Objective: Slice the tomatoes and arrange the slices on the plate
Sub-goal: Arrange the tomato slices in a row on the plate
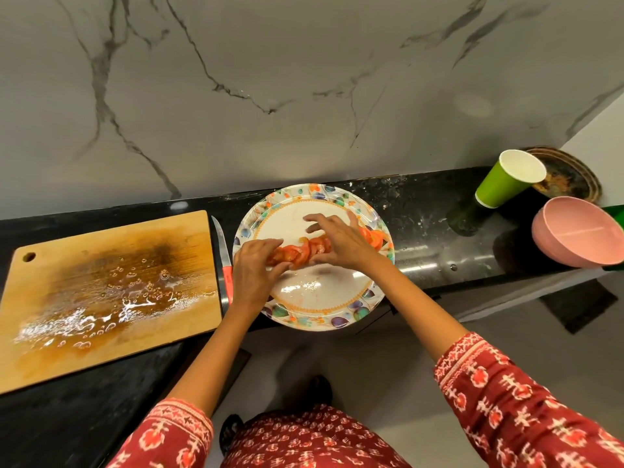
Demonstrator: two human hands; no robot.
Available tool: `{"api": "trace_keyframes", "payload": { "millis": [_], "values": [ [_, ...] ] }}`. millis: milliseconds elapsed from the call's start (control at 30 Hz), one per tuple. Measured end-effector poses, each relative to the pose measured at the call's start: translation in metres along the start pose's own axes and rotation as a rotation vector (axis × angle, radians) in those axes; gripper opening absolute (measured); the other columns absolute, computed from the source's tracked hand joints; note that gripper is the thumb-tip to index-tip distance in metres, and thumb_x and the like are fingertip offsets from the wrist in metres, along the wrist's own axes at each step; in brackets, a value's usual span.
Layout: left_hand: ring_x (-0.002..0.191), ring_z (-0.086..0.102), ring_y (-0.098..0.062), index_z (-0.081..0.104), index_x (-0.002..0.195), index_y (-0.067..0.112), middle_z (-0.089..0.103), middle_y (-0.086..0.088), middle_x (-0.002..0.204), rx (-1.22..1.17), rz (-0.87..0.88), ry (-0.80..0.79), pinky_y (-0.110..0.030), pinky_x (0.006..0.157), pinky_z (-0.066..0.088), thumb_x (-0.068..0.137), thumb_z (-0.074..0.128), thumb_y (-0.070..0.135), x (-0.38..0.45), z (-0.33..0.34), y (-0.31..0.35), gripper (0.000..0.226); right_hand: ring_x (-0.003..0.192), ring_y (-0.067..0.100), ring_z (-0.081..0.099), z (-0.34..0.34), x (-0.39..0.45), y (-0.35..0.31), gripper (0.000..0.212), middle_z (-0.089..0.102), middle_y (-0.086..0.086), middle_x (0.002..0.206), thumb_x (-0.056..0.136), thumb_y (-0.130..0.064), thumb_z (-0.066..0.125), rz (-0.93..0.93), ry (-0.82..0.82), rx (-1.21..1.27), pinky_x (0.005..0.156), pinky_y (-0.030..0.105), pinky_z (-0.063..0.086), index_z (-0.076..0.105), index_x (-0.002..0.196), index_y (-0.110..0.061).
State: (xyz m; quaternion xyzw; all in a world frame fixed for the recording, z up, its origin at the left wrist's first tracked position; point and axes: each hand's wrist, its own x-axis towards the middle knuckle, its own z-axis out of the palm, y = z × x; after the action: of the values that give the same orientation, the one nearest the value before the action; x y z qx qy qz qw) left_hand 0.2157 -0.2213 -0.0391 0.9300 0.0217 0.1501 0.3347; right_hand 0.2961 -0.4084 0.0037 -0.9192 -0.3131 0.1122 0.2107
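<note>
Both hands work over the plate, which overhangs the counter edge. The left hand pinches the near end of the row of tomato slices; the right hand rests on the row with spread fingers. The cutting board is wet and bare (the knife lies beside it), so slicing looks finished. Pressing too hard could squash the slices or tip the overhanging plate.

Left hand fingers curled, right hand fingers spread.
</note>
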Motion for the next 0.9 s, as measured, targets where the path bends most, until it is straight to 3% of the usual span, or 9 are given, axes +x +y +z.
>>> {"api": "trace_keyframes", "payload": {
  "millis": [133, 300, 400, 567, 767, 900],
  "values": [
    [0.112, 0.051, -0.029, 0.063, 0.115, 0.014, 0.063, -0.009, 0.113, -0.047, 0.056, -0.078, -0.049, 0.096, 0.038, 0.067, 0.079, 0.03, 0.006, 0.006, 0.004, 0.053, 0.13, 0.016, 0.042, -0.001, -0.008, 0.011, 0.07, 0.061, -0.004, 0.124, 0.08, -0.032, 0.071, 0.022, 0.024, -0.012, 0.115, 0.048, -0.004, 0.034, 0.138, -0.022],
    [0.128, 0.035, -0.025, 0.035, 0.14, 0.024, 0.05, -0.004, 0.134, 0.021, 0.042, -0.396, -0.049, 0.107, 0.025, 0.068, 0.079, 0.036, 0.033, 0.008, 0.008, 0.085, 0.132, 0.017, 0.037, -0.001, -0.003, 0.005, 0.07, 0.058, -0.002, 0.128, 0.082, -0.031, 0.068, -0.002, -0.02, -0.067, 0.114, 0.05, -0.004, 0.031, 0.14, -0.022],
    [0.129, 0.034, -0.023, 0.027, 0.142, 0.025, 0.053, 0.001, 0.133, 0.098, 0.03, -0.526, -0.049, 0.109, 0.021, 0.071, 0.076, 0.036, 0.047, 0.006, 0.013, 0.088, 0.13, 0.018, 0.04, -0.003, -0.002, 0.006, 0.071, 0.06, -0.002, 0.125, 0.081, -0.034, 0.069, -0.014, -0.027, -0.074, 0.114, 0.05, -0.002, 0.032, 0.139, -0.02],
    [0.12, 0.044, -0.023, 0.038, 0.137, 0.023, 0.06, -0.001, 0.123, 0.126, 0.03, -0.451, -0.042, 0.107, 0.018, 0.073, 0.074, 0.035, 0.045, 0.008, 0.015, 0.075, 0.129, 0.018, 0.041, -0.003, -0.003, 0.013, 0.075, 0.06, -0.005, 0.126, 0.08, -0.034, 0.07, -0.024, -0.053, -0.06, 0.114, 0.053, 0.004, 0.029, 0.141, -0.02],
    [0.132, 0.032, -0.026, 0.034, 0.14, 0.025, 0.047, -0.005, 0.138, 0.066, 0.029, -0.358, -0.055, 0.109, 0.021, 0.064, 0.079, 0.043, 0.039, 0.014, 0.019, 0.09, 0.131, 0.019, 0.039, -0.013, -0.01, 0.02, 0.082, 0.06, -0.002, 0.125, 0.076, -0.03, 0.074, 0.007, 0.008, -0.023, 0.115, 0.056, 0.002, 0.027, 0.142, -0.02],
    [0.131, 0.033, -0.024, 0.033, 0.14, 0.025, 0.051, -0.002, 0.135, 0.088, 0.087, -0.358, -0.056, 0.113, 0.005, 0.069, 0.077, 0.039, 0.04, 0.022, 0.03, 0.084, 0.131, 0.019, 0.038, -0.01, -0.013, 0.025, 0.078, 0.059, -0.002, 0.125, 0.079, -0.027, 0.072, -0.008, 0.032, -0.028, 0.116, 0.052, 0.0, 0.027, 0.142, -0.02]
  ]
}}
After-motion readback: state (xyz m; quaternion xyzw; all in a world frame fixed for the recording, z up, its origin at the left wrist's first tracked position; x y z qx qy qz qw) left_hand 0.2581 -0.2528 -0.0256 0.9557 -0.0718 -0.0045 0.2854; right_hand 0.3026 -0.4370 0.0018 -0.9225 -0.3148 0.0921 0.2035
